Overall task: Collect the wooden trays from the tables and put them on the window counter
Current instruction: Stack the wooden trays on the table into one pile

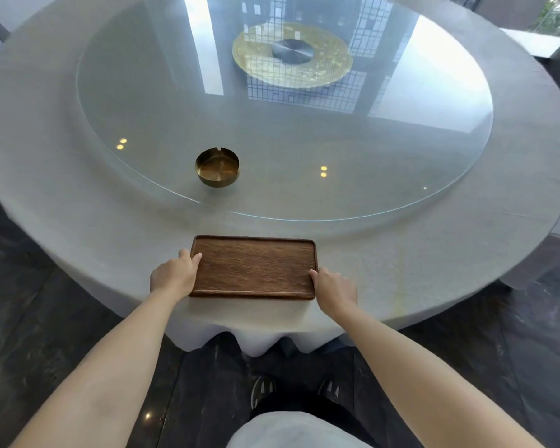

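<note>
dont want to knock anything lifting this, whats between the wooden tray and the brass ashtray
In the head view, nothing stands between the wooden tray and the brass ashtray: only bare grey tablecloth and the near rim of the glass turntable.

This looks like a restaurant dining room, banquet style. A big round bench sits under a pale cloth that drapes to folds near a dark stone floor. On top rides a large glass turntable with a gold disc at its hub, the kind used for shared dishes. A brass ashtray stands on the glass. A wooden tray lies at the near place. The glass mirrors tall windows and a gridded screen.
</note>
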A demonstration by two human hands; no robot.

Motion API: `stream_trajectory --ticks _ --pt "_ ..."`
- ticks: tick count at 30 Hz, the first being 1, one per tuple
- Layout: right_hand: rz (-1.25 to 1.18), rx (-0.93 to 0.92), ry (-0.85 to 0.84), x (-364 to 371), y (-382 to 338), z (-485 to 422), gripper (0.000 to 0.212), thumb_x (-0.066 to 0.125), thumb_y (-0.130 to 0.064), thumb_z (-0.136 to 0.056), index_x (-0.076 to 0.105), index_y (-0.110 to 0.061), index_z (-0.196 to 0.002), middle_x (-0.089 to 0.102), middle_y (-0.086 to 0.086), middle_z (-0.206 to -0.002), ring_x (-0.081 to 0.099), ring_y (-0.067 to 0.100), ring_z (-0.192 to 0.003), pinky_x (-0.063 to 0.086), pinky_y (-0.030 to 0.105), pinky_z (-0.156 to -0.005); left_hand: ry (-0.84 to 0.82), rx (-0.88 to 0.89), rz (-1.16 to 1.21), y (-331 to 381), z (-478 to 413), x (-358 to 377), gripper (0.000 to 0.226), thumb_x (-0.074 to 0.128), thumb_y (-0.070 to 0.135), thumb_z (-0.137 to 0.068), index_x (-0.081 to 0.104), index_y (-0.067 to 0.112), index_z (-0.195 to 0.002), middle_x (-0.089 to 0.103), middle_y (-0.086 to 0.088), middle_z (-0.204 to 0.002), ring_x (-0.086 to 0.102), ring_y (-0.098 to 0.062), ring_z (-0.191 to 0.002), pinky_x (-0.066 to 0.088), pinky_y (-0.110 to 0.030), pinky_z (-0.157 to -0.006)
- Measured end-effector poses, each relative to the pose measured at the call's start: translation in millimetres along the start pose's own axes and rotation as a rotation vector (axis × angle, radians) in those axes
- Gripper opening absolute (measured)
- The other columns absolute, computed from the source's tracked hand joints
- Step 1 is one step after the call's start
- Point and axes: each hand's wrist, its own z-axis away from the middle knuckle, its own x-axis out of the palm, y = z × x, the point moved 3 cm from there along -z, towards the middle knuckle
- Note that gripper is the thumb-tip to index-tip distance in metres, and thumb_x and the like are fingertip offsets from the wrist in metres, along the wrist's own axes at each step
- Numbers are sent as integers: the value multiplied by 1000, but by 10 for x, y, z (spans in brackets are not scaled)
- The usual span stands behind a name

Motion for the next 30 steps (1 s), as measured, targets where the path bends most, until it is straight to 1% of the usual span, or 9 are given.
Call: stream_trajectory --ticks 3,8,11,13,17,19,22,25,30 --pt "1 9 -14 39 -26 12 44 23 -35 -101 57 -7 -101 69 15 -102 65 33 -91 37 32 -62 -13 15 -21 -24 -23 13 46 20 37 -99 45 0 -109 65 -26 -107 61 -41 -97 45 -41 -78" --pt "14 35 -34 60 -28 9 41 23 -34 -101 55 -10 -97 69 13 -102 65 32 -87 37 31 -62 -47 55 -79 -19 -41 59 44 18 36 -100 43 1 -110 67 -23 -105 62 -39 -94 43 -38 -72" --pt "11 49 -63 73 -17 28 32 23 -34 -101 43 -14 -87 68 12 -95 54 26 -73 38 31 -61 -63 73 -78 -25 -21 112 41 18 36 -100 40 3 -108 67 -21 -102 62 -38 -90 39 -37 -68" --pt "-4 55 -73 78 -17 34 30 22 -34 -101 39 -14 -87 67 13 -95 50 24 -71 38 32 -61 -58 79 -73 -40 -19 133 40 18 36 -100 40 4 -107 67 -21 -100 62 -38 -88 40 -37 -67" --pt "-30 50 -89 96 -9 21 30 22 -34 -101 41 -14 -89 68 14 -102 52 26 -74 39 32 -63 -50 96 -75 -71 -33 150 40 19 36 -100 40 3 -107 67 -22 -99 63 -38 -87 43 -38 -68" --pt "-91 58 -94 117 5 3 37 22 -35 -101 49 -10 -98 67 15 -104 60 32 -85 39 33 -65 -50 101 -63 -84 -33 159 40 19 36 -100 41 2 -106 67 -22 -98 62 -38 -88 44 -38 -69" --pt "-126 66 -97 145 14 -13 41 23 -35 -101 51 -6 -107 66 16 -106 62 34 -95 39 33 -66 -47 104 -48 -109 -33 177 40 18 35 -100 41 3 -105 66 -22 -98 62 -38 -87 46 -39 -70" --pt "-143 68 -100 155 7 -5 40 24 -35 -101 50 -5 -107 66 16 -104 62 34 -94 40 33 -65 -44 106 -38 -131 -49 188 40 17 35 -100 42 4 -105 66 -21 -98 61 -38 -86 43 -37 -68" --pt "-157 75 -112 166 3 11 36 24 -37 -100 47 -9 -97 66 14 -104 61 32 -89 40 34 -66 -53 78 -17 -141 -75 182 45 14 36 -99 45 4 -106 65 -21 -102 60 -38 -91 45 -39 -74"
